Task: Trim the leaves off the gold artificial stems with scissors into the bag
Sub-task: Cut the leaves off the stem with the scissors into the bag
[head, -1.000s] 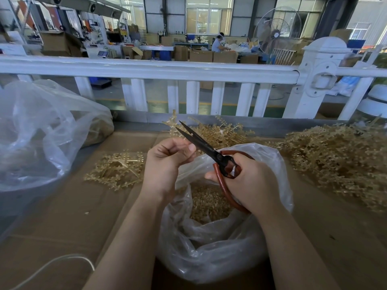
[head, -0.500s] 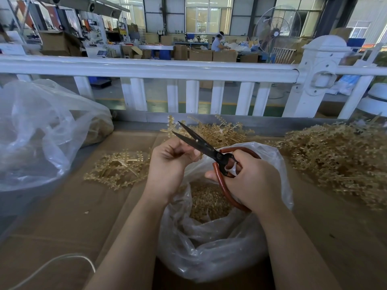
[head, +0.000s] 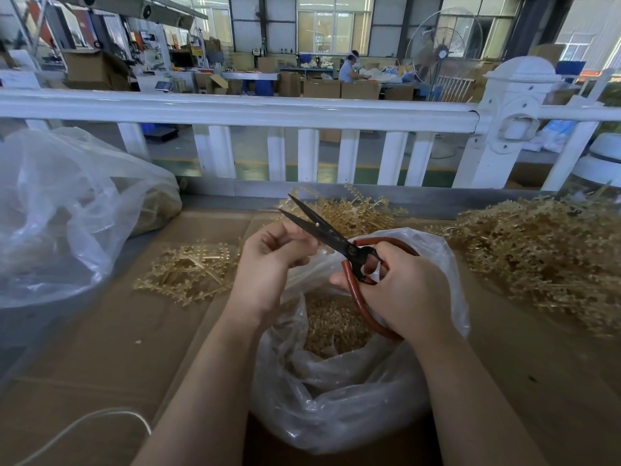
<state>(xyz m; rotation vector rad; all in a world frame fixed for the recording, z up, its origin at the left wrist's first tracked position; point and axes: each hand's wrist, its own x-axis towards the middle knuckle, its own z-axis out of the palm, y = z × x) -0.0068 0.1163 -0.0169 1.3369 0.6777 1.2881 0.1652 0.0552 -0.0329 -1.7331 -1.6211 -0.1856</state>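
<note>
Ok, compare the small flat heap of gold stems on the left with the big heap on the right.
The small flat heap of gold stems lies thin and spread on the cardboard; the big heap of gold stems is piled thick and tangled. The left heap sits beside the left hand; the right heap runs out of frame. Both are gold plastic sprigs.

Cardboard-covered table (head: 100, 348), gold stems (head: 544, 250), bag (head: 336, 408)
</note>
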